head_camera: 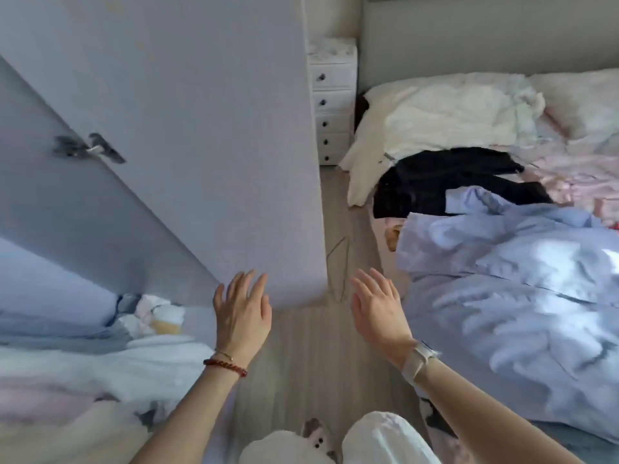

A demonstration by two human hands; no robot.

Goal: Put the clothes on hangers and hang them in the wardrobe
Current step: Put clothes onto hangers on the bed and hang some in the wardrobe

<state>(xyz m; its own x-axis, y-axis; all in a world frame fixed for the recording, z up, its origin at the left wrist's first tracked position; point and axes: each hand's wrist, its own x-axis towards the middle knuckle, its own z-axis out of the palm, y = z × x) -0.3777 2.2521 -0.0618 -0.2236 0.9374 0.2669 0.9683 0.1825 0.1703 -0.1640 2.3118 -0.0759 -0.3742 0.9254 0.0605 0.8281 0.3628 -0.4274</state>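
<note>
My left hand [242, 313] is held out empty, fingers spread, just in front of the lower edge of the open wardrobe door [187, 139]. My right hand [378, 308] is also empty and spread, over the floor beside the bed. A thin wire hanger [340, 266] lies on the floor between the door and the bed. On the bed lie a light blue shirt [509, 283], a black garment [445, 179] and a cream garment [445, 118]. Folded clothes [67, 373] fill the wardrobe at the lower left.
A white chest of drawers [331, 105] stands at the far end of the narrow floor strip between the wardrobe and the bed [582, 169]. Pink bedding and a pillow lie at the right. My legs in white trousers and slippers show at the bottom.
</note>
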